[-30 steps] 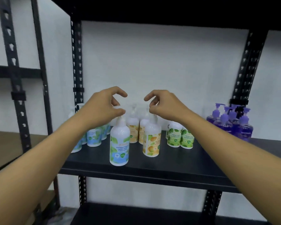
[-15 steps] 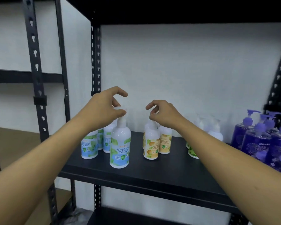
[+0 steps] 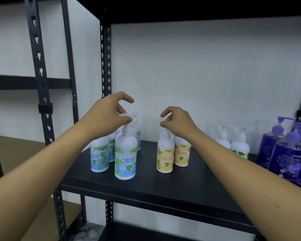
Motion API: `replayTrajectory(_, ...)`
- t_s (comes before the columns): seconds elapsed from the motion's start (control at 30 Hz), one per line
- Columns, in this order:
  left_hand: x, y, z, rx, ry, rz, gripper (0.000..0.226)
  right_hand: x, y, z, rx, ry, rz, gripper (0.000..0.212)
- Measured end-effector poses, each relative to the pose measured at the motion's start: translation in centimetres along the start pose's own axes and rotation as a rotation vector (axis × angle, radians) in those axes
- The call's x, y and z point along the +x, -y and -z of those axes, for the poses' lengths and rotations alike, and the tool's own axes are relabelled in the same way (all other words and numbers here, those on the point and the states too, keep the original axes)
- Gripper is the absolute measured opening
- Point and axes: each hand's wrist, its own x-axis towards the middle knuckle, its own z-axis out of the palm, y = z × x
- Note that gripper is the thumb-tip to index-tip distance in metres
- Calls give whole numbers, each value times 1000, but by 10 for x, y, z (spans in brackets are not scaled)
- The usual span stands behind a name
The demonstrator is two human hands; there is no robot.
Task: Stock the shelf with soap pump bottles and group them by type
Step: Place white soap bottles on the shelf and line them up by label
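On the black shelf [image 3: 163, 186] stand groups of pump bottles. My left hand [image 3: 108, 115] pinches the white pump head of a blue-green cool mint bottle [image 3: 125, 157], which stands at the front of the mint group [image 3: 99, 155]. My right hand [image 3: 178, 123] grips the pump of a yellow ultra moisture bottle [image 3: 165, 156], beside another yellow one [image 3: 182, 153]. Both held bottles rest upright on the shelf.
White bottles with green leaf labels [image 3: 240, 147] stand right of my right arm, and purple pump bottles [image 3: 285, 153] fill the far right. A black upright post [image 3: 105, 66] bounds the shelf's left side. Another rack [image 3: 40, 80] stands further left.
The view has swung left, so the bottles sit further right in frame. The yellow bottle now stands close beside the other yellow one; both hands stay on the pumps.
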Motion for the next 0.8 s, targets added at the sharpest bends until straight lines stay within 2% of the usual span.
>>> replayTrajectory(0.2,2,0,1,1,-1,-7,42,3,-2,-5,7,-35,-20,23)
replayTrajectory(0.63,0,4,-1,2,-3,-3,41,-4,-9,4,-24,36,13,22)
replayTrajectory(0.8,1,6,0,10,-17,-5,40,-3,-8,-4,-6,-18,8,19)
